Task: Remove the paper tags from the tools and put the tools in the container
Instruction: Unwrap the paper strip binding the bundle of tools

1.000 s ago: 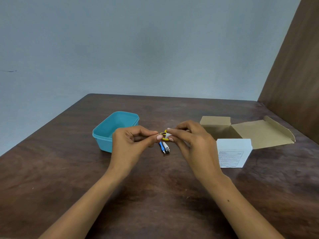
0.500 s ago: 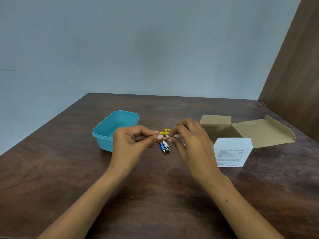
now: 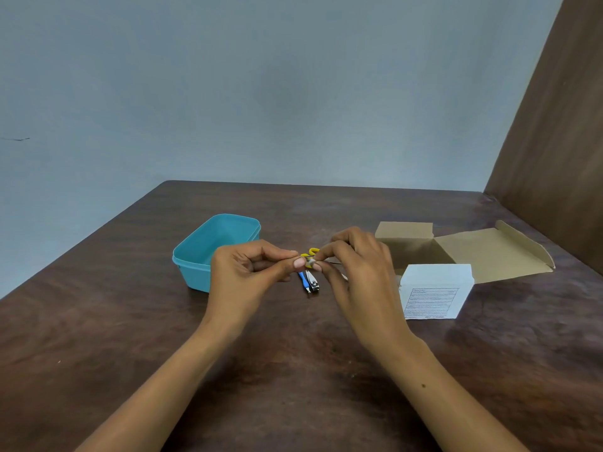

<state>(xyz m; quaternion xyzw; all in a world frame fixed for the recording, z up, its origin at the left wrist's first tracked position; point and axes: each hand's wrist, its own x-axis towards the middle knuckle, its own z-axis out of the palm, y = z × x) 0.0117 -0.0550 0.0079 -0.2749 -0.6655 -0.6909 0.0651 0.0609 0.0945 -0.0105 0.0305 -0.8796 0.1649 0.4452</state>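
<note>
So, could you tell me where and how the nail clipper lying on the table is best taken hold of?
Pinch the nail clipper across its narrow sides from above: it lies flat, pointing toward the camera. The blue-handled tool lies close along its left, so pinching may catch that too.

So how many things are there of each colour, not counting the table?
Blue: 2, the container and a blue-handled tool.
Yellow: 1, the tool both hands pinch.
Silver: 1, the nail clipper.
Brown: 1, the open cardboard box.
White: 1, the small box.
Total: 6
</note>
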